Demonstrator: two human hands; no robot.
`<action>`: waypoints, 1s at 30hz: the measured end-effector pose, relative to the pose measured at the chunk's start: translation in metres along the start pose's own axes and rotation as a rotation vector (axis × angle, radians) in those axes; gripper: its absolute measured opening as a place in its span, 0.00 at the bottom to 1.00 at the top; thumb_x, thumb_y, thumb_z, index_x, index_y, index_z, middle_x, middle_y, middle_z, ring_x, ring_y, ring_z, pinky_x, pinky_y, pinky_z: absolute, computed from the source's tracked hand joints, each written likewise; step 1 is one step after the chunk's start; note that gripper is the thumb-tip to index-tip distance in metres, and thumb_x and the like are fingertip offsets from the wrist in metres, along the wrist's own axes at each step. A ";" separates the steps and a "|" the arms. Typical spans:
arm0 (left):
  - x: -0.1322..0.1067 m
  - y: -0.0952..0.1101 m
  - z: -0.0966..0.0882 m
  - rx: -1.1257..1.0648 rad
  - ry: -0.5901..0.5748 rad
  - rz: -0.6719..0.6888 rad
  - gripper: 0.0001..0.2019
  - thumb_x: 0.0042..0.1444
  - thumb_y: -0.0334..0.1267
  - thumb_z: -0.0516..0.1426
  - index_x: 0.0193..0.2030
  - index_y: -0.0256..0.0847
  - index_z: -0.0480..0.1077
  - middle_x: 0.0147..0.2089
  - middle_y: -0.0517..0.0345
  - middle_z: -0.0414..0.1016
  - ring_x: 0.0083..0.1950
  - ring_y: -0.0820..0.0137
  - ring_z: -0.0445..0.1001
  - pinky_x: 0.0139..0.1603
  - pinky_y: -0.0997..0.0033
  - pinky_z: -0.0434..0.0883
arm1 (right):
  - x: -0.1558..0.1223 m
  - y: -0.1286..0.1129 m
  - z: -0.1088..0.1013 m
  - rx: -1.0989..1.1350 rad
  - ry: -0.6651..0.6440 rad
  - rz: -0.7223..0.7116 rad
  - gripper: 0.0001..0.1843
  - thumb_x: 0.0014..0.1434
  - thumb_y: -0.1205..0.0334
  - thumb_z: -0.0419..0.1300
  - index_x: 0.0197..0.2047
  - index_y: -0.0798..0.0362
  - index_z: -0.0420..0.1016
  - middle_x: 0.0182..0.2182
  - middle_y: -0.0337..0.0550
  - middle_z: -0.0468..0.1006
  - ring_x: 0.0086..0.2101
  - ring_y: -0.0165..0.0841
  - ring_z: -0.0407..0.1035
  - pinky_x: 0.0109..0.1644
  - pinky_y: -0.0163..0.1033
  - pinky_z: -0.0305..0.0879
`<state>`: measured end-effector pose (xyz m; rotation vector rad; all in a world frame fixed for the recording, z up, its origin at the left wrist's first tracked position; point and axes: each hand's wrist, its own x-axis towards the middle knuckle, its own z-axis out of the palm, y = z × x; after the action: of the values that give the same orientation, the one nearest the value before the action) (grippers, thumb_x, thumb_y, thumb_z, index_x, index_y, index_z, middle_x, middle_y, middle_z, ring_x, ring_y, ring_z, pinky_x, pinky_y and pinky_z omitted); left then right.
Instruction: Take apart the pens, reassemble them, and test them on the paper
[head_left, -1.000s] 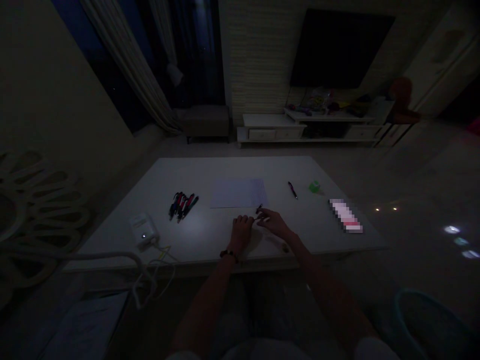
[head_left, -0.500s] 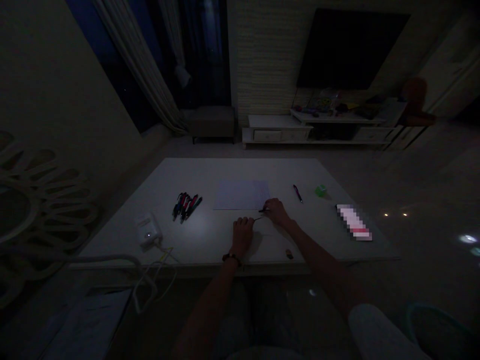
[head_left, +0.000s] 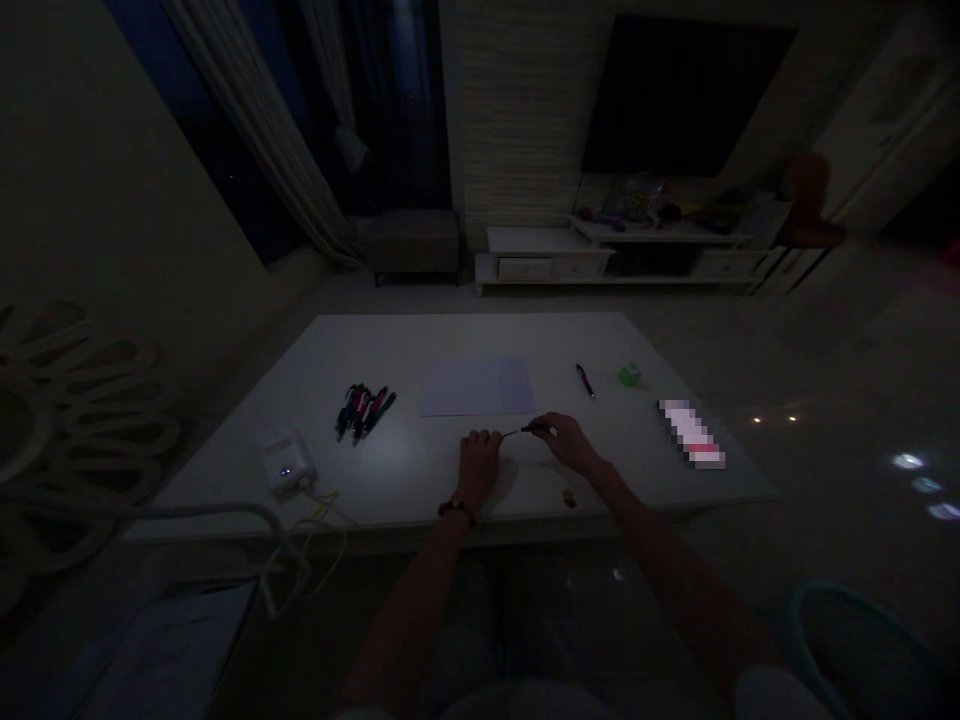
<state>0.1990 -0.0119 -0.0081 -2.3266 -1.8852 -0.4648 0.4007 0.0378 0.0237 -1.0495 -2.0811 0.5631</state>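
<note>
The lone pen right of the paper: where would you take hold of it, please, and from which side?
Pinch the pen near its middle from above: it lies flat and slanted on the white table, away from the sheet of paper, leaving room around its slim barrel.

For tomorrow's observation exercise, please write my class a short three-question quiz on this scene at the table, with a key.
1. Which hand grips the thin dark pen-like object?
2. True or false: the bundle of pens lies on top of the sheet of paper.
3. What lies on the table between the sheet of paper and the small green object?
A. A lone pen
B. The bundle of pens
C. A white plug box

Key: 1. Right hand. 2. False: the bundle lies apart from the sheet, to its left in this view. 3. A.
</note>
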 end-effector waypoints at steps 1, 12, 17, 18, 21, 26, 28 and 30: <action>0.000 0.000 0.000 0.001 -0.001 0.003 0.09 0.60 0.33 0.48 0.44 0.43 0.65 0.41 0.52 0.66 0.44 0.63 0.62 0.43 0.62 0.58 | 0.001 -0.001 0.000 -0.009 -0.011 -0.003 0.08 0.56 0.61 0.58 0.38 0.51 0.77 0.35 0.44 0.78 0.36 0.33 0.72 0.43 0.39 0.65; 0.000 -0.001 0.010 -0.059 0.028 0.074 0.11 0.62 0.38 0.48 0.50 0.43 0.62 0.41 0.53 0.68 0.44 0.65 0.63 0.44 0.64 0.58 | 0.007 -0.020 0.020 0.004 -0.129 0.102 0.10 0.53 0.62 0.60 0.40 0.51 0.76 0.34 0.43 0.79 0.34 0.33 0.72 0.43 0.39 0.65; -0.001 -0.002 0.012 -0.067 0.036 0.086 0.10 0.63 0.38 0.46 0.48 0.42 0.63 0.42 0.53 0.69 0.43 0.66 0.63 0.43 0.65 0.58 | 0.009 -0.026 0.022 0.133 -0.144 0.159 0.07 0.50 0.59 0.61 0.31 0.53 0.77 0.30 0.43 0.79 0.33 0.34 0.73 0.40 0.38 0.66; -0.001 -0.002 0.011 -0.063 0.029 0.097 0.10 0.63 0.39 0.46 0.47 0.42 0.64 0.41 0.54 0.69 0.43 0.66 0.63 0.43 0.64 0.58 | 0.009 -0.026 0.022 0.159 -0.141 0.178 0.08 0.49 0.58 0.62 0.31 0.53 0.77 0.30 0.43 0.79 0.32 0.33 0.73 0.39 0.37 0.66; -0.002 -0.001 0.008 -0.061 0.012 0.117 0.10 0.63 0.39 0.46 0.46 0.43 0.64 0.41 0.54 0.69 0.44 0.66 0.63 0.43 0.64 0.57 | 0.008 -0.025 0.026 0.227 -0.142 0.287 0.12 0.49 0.53 0.61 0.29 0.55 0.76 0.26 0.43 0.79 0.27 0.32 0.72 0.32 0.34 0.65; -0.003 0.000 0.007 -0.043 0.025 0.123 0.09 0.63 0.39 0.46 0.45 0.43 0.65 0.40 0.54 0.69 0.44 0.66 0.63 0.44 0.63 0.57 | 0.006 -0.023 0.036 0.155 -0.129 0.421 0.25 0.57 0.45 0.51 0.19 0.55 0.72 0.14 0.41 0.72 0.19 0.30 0.67 0.28 0.33 0.61; -0.003 0.000 0.007 -0.041 0.021 0.113 0.09 0.63 0.38 0.46 0.43 0.42 0.65 0.40 0.54 0.69 0.44 0.66 0.63 0.43 0.64 0.57 | 0.003 -0.022 0.035 0.177 -0.148 0.379 0.22 0.56 0.45 0.52 0.24 0.55 0.73 0.18 0.41 0.74 0.21 0.29 0.68 0.29 0.33 0.61; -0.002 0.000 0.006 -0.045 0.020 0.111 0.09 0.63 0.38 0.46 0.43 0.42 0.65 0.40 0.54 0.69 0.43 0.66 0.63 0.43 0.64 0.57 | 0.001 -0.021 0.032 0.220 -0.157 0.311 0.19 0.55 0.47 0.54 0.30 0.54 0.72 0.24 0.41 0.77 0.24 0.29 0.69 0.30 0.32 0.62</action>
<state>0.1993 -0.0124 -0.0148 -2.4293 -1.7434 -0.5212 0.3656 0.0243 0.0173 -1.2380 -1.9426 1.0348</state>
